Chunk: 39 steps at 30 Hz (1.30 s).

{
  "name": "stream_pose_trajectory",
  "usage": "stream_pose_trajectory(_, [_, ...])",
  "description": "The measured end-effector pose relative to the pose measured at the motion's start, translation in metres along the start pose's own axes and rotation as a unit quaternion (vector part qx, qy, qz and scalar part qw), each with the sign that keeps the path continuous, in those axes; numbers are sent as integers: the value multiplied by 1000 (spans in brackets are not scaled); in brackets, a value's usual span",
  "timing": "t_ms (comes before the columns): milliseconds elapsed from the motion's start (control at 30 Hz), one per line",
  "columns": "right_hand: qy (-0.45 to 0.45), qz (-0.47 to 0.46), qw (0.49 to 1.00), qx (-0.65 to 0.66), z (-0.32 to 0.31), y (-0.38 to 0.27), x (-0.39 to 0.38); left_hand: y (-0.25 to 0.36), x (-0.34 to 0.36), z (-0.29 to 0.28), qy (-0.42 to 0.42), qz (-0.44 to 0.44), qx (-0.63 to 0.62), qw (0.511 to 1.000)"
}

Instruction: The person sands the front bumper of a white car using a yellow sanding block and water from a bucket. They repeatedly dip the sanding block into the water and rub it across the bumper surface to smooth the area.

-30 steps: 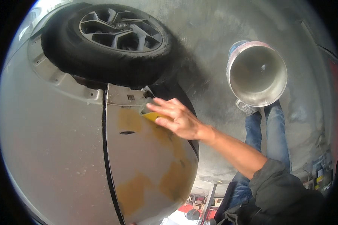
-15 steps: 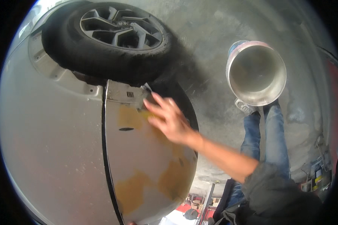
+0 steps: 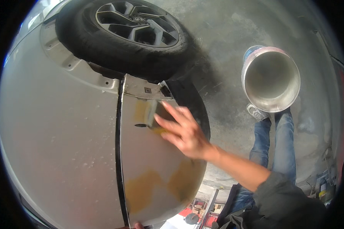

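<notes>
A silver car panel stands left of a dark seam, beside a narrower panel marked with ochre patches and a small dark slot. Slightly blurred, my right hand presses a grey-and-yellow pad on that narrower panel beside the slot, fingers spread over it. Of my left hand, only a fingertip or two shows at the panel's lower edge; the rest is hidden.
A wheel with a black tire is above the panels. A white bucket with cloudy liquid stands on the concrete floor, near my legs. Assorted tools and red items lie at the bottom edge and right.
My right hand and the pad have moved down along the panel to beside the dark slot. The whole view has shifted a little rightward.
</notes>
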State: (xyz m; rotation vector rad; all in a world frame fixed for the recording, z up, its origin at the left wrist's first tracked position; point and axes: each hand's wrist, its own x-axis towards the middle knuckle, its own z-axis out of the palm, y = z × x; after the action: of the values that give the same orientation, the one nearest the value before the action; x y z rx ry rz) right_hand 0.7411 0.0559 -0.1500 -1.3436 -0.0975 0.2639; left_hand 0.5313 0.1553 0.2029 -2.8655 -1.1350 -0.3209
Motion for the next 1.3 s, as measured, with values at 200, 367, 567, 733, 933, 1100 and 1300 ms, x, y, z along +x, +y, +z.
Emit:
stream_pose_trajectory(200, [16,-42,999,21,13,-28,60,37,11,24,4,20,-30,999])
stream_pose_trajectory(367, [-25,-51,998,32,5,-25,-11,40,9,23,13,15,-16,1000])
stream_pose_trajectory(567, [-36,-101,994,25,2,-31,24,37,3,18,-10,1,-55,998])
stream_pose_trajectory(733, [-55,-83,995,11,-6,-33,16,36,4,16,-32,7,-53,998])
stream_pose_trajectory(933, [-3,-28,1000,-15,3,-26,11,5,-2,1,-22,4,-33,999])
stream_pose_trajectory(1100, [9,32,999,1,1,-7,-17,11,5,10,0,13,-68,998])
stream_pose_trajectory(1300, [15,89,996,-26,-1,6,-29,30,5,21,41,-28,-81,995])
